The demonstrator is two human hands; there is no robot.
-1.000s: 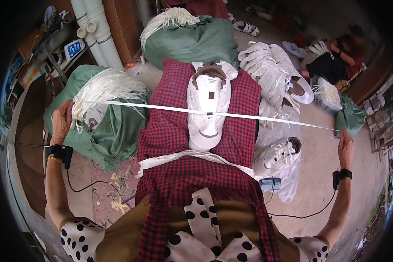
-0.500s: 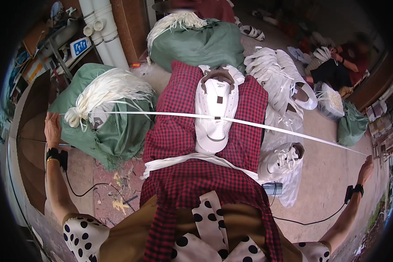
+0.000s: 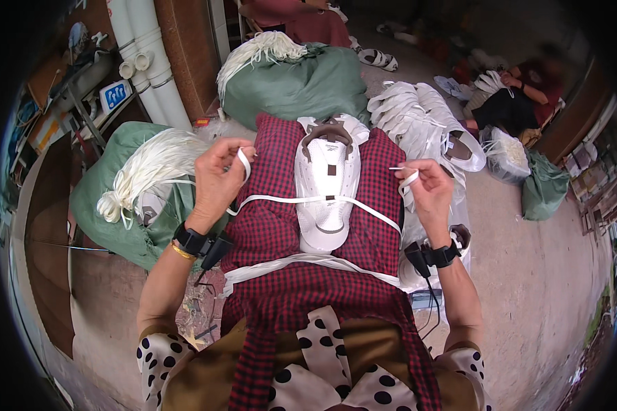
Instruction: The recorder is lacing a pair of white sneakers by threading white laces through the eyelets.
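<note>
Two big green sacks (image 3: 291,85) stuffed with white laces stand just past the person's knees, and a pile of white shoes (image 3: 418,120) fills the floor on the right. A white shoe (image 3: 325,188) rests on the red checked cloth (image 3: 274,226) over the lap, so it stays steady. The left hand (image 3: 216,181) and right hand (image 3: 428,188) each pinch one end of a white lace (image 3: 322,201) that lies across the shoe.

Checked cloth (image 3: 274,226) over lap carries white shoe (image 3: 325,188); concrete floor (image 3: 548,274) bears green sacks (image 3: 301,85).
</note>
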